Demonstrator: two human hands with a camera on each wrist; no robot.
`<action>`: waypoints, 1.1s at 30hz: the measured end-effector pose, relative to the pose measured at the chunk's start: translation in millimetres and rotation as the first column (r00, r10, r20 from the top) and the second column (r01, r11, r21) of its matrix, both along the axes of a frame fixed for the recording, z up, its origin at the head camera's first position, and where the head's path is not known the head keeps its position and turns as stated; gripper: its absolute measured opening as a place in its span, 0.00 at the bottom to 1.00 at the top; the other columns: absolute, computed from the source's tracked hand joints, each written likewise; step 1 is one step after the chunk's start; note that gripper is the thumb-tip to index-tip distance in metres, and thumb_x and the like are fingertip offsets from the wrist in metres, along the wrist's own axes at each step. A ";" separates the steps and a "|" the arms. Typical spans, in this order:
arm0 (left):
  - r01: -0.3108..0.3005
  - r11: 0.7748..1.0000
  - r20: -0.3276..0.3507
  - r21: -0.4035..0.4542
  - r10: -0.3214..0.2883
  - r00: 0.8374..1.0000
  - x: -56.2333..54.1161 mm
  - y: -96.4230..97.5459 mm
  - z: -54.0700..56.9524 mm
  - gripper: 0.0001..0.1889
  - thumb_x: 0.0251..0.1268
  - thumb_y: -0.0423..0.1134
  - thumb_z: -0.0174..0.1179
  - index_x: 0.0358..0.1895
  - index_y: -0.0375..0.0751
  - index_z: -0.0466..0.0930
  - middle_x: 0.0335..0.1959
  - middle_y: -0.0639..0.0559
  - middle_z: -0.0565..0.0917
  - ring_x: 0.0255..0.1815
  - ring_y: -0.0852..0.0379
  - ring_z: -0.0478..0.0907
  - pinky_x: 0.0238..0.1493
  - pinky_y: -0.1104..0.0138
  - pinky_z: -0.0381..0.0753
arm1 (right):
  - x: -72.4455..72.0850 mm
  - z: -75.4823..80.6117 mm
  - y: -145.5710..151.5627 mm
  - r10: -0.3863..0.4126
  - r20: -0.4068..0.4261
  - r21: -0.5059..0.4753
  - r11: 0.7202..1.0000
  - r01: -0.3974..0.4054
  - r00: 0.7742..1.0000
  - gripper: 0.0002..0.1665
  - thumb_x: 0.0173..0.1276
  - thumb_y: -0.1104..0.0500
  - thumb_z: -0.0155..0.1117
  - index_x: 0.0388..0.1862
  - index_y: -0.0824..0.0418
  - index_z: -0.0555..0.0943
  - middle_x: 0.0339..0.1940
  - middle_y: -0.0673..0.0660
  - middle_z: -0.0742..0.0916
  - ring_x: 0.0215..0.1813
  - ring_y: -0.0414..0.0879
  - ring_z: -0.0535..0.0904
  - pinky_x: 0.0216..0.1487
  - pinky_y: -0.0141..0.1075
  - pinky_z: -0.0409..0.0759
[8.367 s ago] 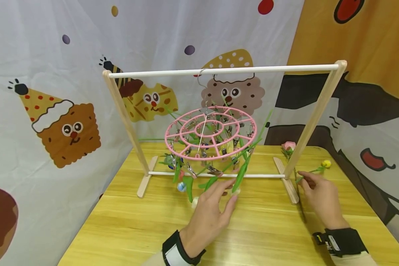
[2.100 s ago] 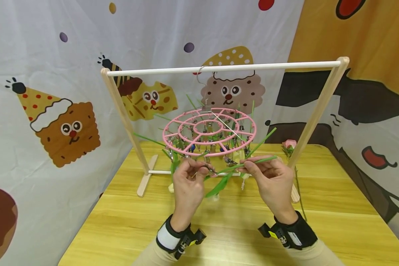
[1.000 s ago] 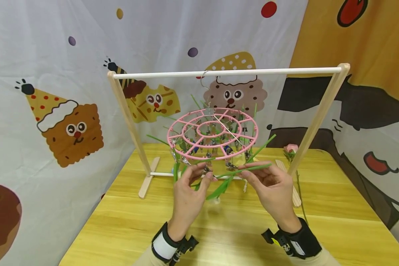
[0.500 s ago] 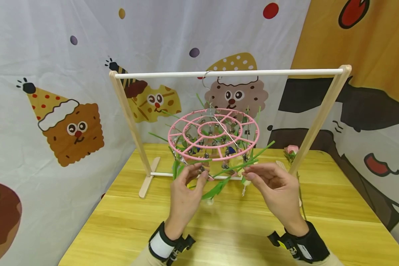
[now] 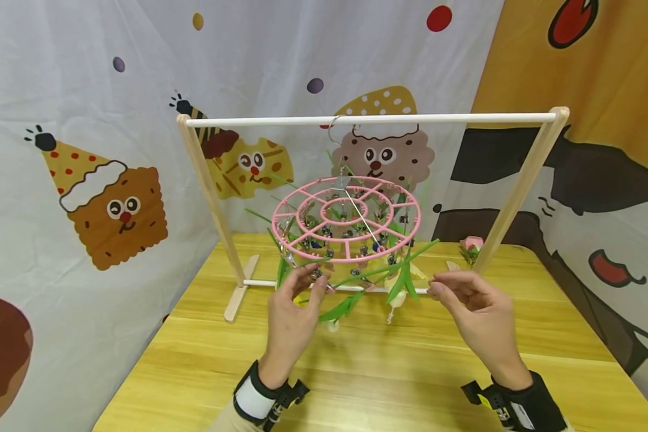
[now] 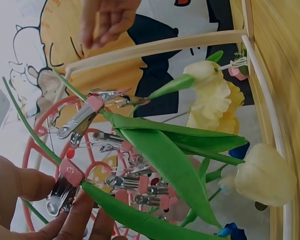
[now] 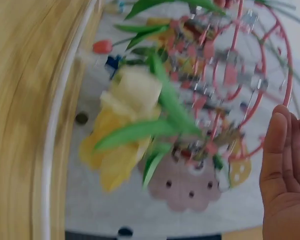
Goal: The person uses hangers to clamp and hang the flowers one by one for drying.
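Observation:
A pink round clip hanger (image 5: 347, 260) hangs by its hook, with several artificial flowers clipped head down beneath it. At its near left side my left hand (image 5: 290, 321) pinches a metal clip with pink tips (image 6: 71, 173) between thumb and fingers. A green stem runs through that clip. Beside it another clip (image 6: 94, 104) grips a leafy stem, and a white tulip (image 6: 266, 175) hangs below. My right hand (image 5: 480, 315) is off to the right, fingers loosely bent and holding nothing, apart from the hanger. A yellow flower (image 7: 107, 155) dangles nearby, blurred in the right wrist view.
The hanger's hook sits on the white top bar (image 5: 437, 118) of a rack with wooden uprights (image 5: 515, 198). A white lower bar (image 5: 259, 282) crosses near the tabletop. On the wooden table (image 5: 389, 372), a pink rose (image 5: 471, 243) lies behind the right upright.
The right hand has released a green stem and drawn back right; earlier it held a yellow flower at the table's right. The left hand has shifted slightly left with its clip; the hanger has turned.

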State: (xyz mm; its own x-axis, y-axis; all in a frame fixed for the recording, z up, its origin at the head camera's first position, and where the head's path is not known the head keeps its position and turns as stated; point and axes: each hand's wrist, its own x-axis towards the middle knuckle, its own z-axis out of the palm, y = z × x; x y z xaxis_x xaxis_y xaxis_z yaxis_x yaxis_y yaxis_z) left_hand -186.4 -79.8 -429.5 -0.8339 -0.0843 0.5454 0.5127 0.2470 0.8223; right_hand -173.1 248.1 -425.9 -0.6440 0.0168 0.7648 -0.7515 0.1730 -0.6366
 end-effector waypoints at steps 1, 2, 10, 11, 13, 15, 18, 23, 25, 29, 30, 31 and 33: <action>-0.002 1.000 0.001 -0.002 0.002 1.000 -0.2 -1.3 -0.5 0.17 0.86 0.39 0.72 0.69 0.38 0.89 0.54 0.53 0.99 0.59 0.50 0.96 0.74 0.44 0.92 | 0.1 -1.2 4.7 -0.048 0.025 0.030 0.998 0.047 0.999 0.18 0.72 0.87 0.70 0.58 0.79 0.89 0.49 0.49 0.98 0.45 0.37 0.97 0.52 0.25 0.94; -0.005 1.000 -0.002 -0.007 0.005 1.000 -0.1 -2.4 -0.6 0.17 0.86 0.39 0.72 0.69 0.37 0.89 0.54 0.52 0.99 0.59 0.49 0.96 0.73 0.44 0.93 | 0.2 -2.6 9.6 -0.100 0.052 0.065 0.993 0.096 0.994 0.18 0.73 0.85 0.71 0.58 0.77 0.90 0.48 0.46 0.98 0.45 0.36 0.96 0.51 0.24 0.94; -0.040 0.999 -0.001 -0.036 0.040 0.999 -1.4 -13.3 -1.6 0.19 0.86 0.38 0.72 0.72 0.37 0.87 0.50 0.51 0.99 0.60 0.49 0.96 0.72 0.50 0.94 | -5.9 -22.0 62.5 -0.412 0.116 0.333 0.873 0.355 0.904 0.14 0.77 0.74 0.78 0.57 0.62 0.95 0.43 0.53 0.97 0.40 0.24 0.91 0.46 0.15 0.87; -0.046 0.998 -0.002 -0.039 0.046 0.999 -1.8 -14.5 -1.6 0.19 0.86 0.38 0.72 0.72 0.36 0.87 0.49 0.51 0.98 0.61 0.49 0.96 0.72 0.50 0.94 | -7.1 -25.2 70.5 -0.444 0.114 0.373 0.848 0.376 0.889 0.14 0.77 0.73 0.79 0.56 0.61 0.95 0.43 0.57 0.98 0.40 0.22 0.89 0.45 0.14 0.85; -0.059 0.997 -0.004 -0.051 0.058 0.998 -2.3 -16.7 -2.1 0.19 0.86 0.37 0.72 0.71 0.35 0.87 0.50 0.50 0.98 0.62 0.48 0.95 0.73 0.48 0.93 | -9.3 -31.7 86.3 -0.516 0.112 0.473 0.779 0.412 0.849 0.11 0.76 0.70 0.81 0.54 0.62 0.95 0.43 0.61 0.98 0.39 0.20 0.86 0.41 0.12 0.82; -0.072 0.996 -0.003 -0.061 0.072 0.997 -2.5 -18.9 -2.8 0.19 0.86 0.37 0.72 0.71 0.36 0.88 0.50 0.50 0.98 0.63 0.48 0.95 0.75 0.47 0.92 | -11.4 -38.4 100.7 -0.575 0.131 0.577 0.707 0.409 0.808 0.09 0.76 0.69 0.81 0.52 0.64 0.94 0.41 0.63 0.97 0.37 0.26 0.88 0.36 0.17 0.81; -0.088 0.994 -0.012 -0.071 0.087 0.996 -2.7 -21.8 -5.2 0.18 0.85 0.36 0.73 0.70 0.37 0.88 0.52 0.48 0.98 0.63 0.47 0.95 0.74 0.45 0.92 | -14.4 -47.5 118.0 -0.635 0.211 0.718 0.616 0.324 0.743 0.08 0.77 0.65 0.81 0.49 0.69 0.92 0.37 0.63 0.96 0.34 0.44 0.91 0.31 0.28 0.81; -0.095 0.992 -0.046 -0.089 0.091 0.995 -3.7 -26.1 -9.2 0.16 0.86 0.36 0.72 0.69 0.39 0.88 0.54 0.48 0.98 0.63 0.45 0.95 0.72 0.44 0.93 | -17.1 -57.7 131.0 -0.649 0.419 0.803 0.591 0.074 0.635 0.20 0.76 0.57 0.83 0.51 0.74 0.88 0.36 0.63 0.95 0.34 0.52 0.90 0.31 0.41 0.83; -0.094 0.991 -0.047 -0.092 0.090 0.995 -3.6 -27.6 -9.4 0.16 0.86 0.37 0.72 0.68 0.40 0.88 0.55 0.49 0.98 0.64 0.47 0.95 0.73 0.44 0.92 | -16.9 -60.5 130.7 -0.638 0.480 0.798 0.603 0.004 0.602 0.24 0.74 0.54 0.85 0.52 0.74 0.87 0.37 0.61 0.95 0.35 0.49 0.89 0.31 0.41 0.84; -0.108 0.989 -0.040 -0.100 0.104 0.994 -1.3 -29.8 -8.7 0.15 0.86 0.39 0.73 0.68 0.43 0.89 0.59 0.50 0.97 0.65 0.48 0.94 0.75 0.43 0.90 | -16.0 -65.6 127.9 -0.612 0.554 0.770 0.635 -0.068 0.565 0.25 0.74 0.55 0.86 0.53 0.75 0.86 0.34 0.57 0.94 0.33 0.46 0.90 0.30 0.39 0.83; -0.112 0.988 -0.044 -0.104 0.108 0.993 -0.4 -30.1 -9.2 0.16 0.86 0.39 0.73 0.68 0.42 0.89 0.60 0.48 0.97 0.66 0.47 0.94 0.74 0.41 0.90 | -15.8 -66.8 127.8 -0.608 0.566 0.763 0.642 -0.075 0.558 0.24 0.74 0.57 0.85 0.53 0.76 0.86 0.33 0.56 0.94 0.32 0.46 0.90 0.30 0.38 0.83; -0.120 0.987 -0.049 -0.112 0.115 0.992 0.3 -30.3 -9.9 0.16 0.86 0.39 0.73 0.68 0.42 0.89 0.61 0.47 0.97 0.66 0.46 0.94 0.74 0.41 0.91 | -15.5 -68.0 128.2 -0.604 0.575 0.757 0.648 -0.080 0.552 0.22 0.75 0.60 0.83 0.53 0.77 0.86 0.32 0.56 0.94 0.31 0.46 0.91 0.29 0.38 0.84; -0.138 0.982 -0.066 -0.132 0.130 0.989 1.7 -30.8 -12.3 0.16 0.86 0.39 0.73 0.68 0.41 0.89 0.62 0.45 0.96 0.66 0.45 0.94 0.73 0.39 0.91 | -15.0 -69.9 129.8 -0.602 0.589 0.748 0.659 -0.082 0.539 0.18 0.75 0.64 0.80 0.52 0.79 0.85 0.33 0.58 0.94 0.31 0.46 0.92 0.29 0.38 0.86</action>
